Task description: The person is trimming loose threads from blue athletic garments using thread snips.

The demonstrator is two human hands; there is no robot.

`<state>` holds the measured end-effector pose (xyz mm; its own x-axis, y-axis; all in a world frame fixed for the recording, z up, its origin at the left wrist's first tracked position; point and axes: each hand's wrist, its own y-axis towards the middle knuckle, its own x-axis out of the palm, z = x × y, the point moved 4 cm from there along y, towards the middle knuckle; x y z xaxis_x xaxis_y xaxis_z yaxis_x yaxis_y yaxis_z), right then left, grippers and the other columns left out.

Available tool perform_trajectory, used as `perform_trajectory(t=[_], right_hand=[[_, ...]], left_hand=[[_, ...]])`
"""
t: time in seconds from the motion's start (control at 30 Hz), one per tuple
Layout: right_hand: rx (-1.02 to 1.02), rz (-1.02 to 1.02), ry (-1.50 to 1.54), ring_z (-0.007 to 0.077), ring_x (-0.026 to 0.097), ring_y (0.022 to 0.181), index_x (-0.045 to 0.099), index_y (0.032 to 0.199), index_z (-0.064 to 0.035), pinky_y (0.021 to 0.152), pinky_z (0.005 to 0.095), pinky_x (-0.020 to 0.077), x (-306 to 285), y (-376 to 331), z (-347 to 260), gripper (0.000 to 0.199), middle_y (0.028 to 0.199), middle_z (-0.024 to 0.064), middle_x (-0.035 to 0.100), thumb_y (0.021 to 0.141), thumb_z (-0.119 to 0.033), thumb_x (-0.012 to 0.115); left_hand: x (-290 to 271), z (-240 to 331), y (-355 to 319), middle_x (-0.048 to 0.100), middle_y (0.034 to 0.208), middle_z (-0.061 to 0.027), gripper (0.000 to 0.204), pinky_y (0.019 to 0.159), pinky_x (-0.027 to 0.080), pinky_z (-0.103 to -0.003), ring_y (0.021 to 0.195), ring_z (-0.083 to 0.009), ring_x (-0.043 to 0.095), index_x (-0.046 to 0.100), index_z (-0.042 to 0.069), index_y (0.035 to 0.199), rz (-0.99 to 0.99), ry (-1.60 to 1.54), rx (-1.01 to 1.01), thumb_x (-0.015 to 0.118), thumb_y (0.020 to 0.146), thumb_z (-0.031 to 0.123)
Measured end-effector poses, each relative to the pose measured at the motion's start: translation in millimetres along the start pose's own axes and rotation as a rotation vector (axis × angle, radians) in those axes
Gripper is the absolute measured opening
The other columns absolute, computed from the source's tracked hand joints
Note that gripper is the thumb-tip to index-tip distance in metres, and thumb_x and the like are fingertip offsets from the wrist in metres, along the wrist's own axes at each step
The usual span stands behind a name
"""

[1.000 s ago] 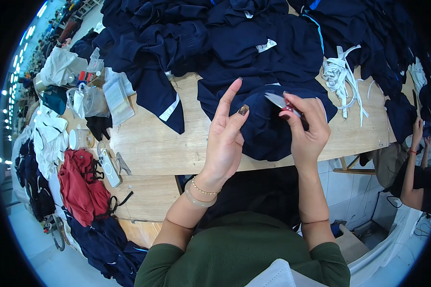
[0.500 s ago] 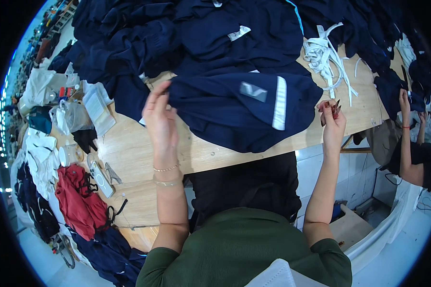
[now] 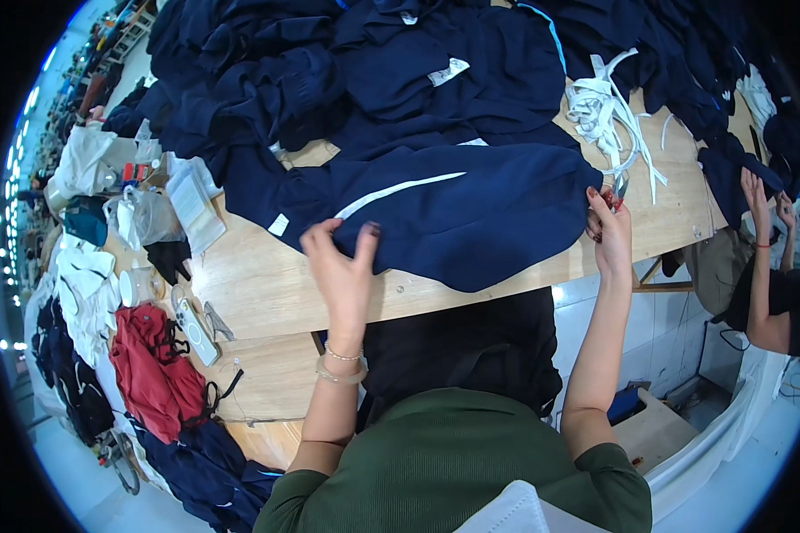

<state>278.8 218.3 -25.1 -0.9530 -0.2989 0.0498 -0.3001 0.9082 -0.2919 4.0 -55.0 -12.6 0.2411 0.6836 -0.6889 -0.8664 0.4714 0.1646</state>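
Navy garment (image 3: pixel 498 218) lies along near edge of table (image 3: pixel 258 280), apparently for reach. Left hand (image 3: pixel 340 271): spread over it, contact unclear. Right hand (image 3: pixel 611 233): grasps snips (image 3: pixel 621 188), seemingly tucked to free fingertips.

From head height, the wide fisheye view looks down on the table (image 3: pixel 256 295) close below.

We see a pale wooden bench (image 3: pixel 262 298), white tiles (image 3: pixel 662 342) below its right side, pale floor (image 3: pixel 76 480) near left, and bright ceiling lights (image 3: pixel 34 96) far left.
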Motion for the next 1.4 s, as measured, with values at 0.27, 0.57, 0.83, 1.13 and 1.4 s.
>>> perform_trajectory(t=[0.27, 0.57, 0.83, 1.13, 1.4], right_hand=[[-0.188, -0.065, 0.041, 0.0078, 0.044, 0.05, 0.054, 0.095, -0.0061, 0.047, 0.0228, 0.0343, 3.5, -0.8, -97.8, 0.012, 0.072, -0.0014, 0.05, 0.09, -0.014, 0.063], [-1.069, -0.399, -0.046, 0.0096, 0.057, 0.065, 0.06, 0.118, -0.0044, 0.054, 0.0253, 0.0437, 24.2, -38.9, -293.7, 0.026, 0.099, 0.0016, 0.065, 0.095, -0.017, 0.057], [-1.551, 0.295, -0.566, 0.019, 0.063, 0.102, 0.062, 0.12, -0.0028, 0.085, 0.027, 0.0506, -96.6, -98.5, -320.9, 0.034, 0.111, 0.0103, 0.066, 0.089, -0.015, 0.064], [-0.976, 0.055, 0.104, 0.0075, 0.042, 0.049, 0.065, 0.105, -0.0022, 0.048, 0.0223, 0.033, 52.5, -26.2, -338.7, 0.025, 0.08, 0.003, 0.06, 0.095, -0.023, 0.058], [-0.449, -0.161, -0.626, 0.0067, 0.059, 0.065, 0.066, 0.109, -0.0003, 0.053, 0.0211, 0.0417, 10.4, 83.5, -140.3, 0.024, 0.088, 0.0059, 0.068, 0.094, -0.014, 0.052]], left_hand=[[-58.8, 2.3, 51.0, 0.065, 0.087, -0.0089, 0.013, 0.074, 0.049, -0.025, 0.078, -0.0163, 0.064, 0.064, -0.001, 0.096, -0.076, -0.305, 0.16, 0.061, 0.084, -0.004], [-265.2, 114.1, 112.0, 0.066, 0.083, -0.0045, 0.016, 0.063, 0.047, -0.019, 0.072, -0.0081, 0.059, 0.066, -0.001, 0.095, 0.7, -0.842, 0.579, 0.068, 0.089, 0.013], [-309.5, 173.1, 92.2, 0.067, 0.096, -0.0175, 0.022, 0.071, 0.055, -0.025, 0.084, -0.0212, 0.067, 0.061, -0.004, 0.106, 0.849, -1.089, 0.974, 0.063, 0.091, 0.012], [-229.5, 263.3, 223.6, 0.065, 0.089, -0.008, 0.018, 0.069, 0.05, -0.025, 0.077, -0.0122, 0.06, 0.063, -0.003, 0.104, 0.585, -1.037, 0.728, 0.061, 0.089, 0.007], [-71.2, 116.8, 184.7, 0.063, 0.111, -0.0123, 0.029, 0.091, 0.046, -0.027, 0.102, -0.016, 0.06, 0.058, -0.003, 0.118, -0.105, -0.5, 0.599, 0.057, 0.092, 0.008]])
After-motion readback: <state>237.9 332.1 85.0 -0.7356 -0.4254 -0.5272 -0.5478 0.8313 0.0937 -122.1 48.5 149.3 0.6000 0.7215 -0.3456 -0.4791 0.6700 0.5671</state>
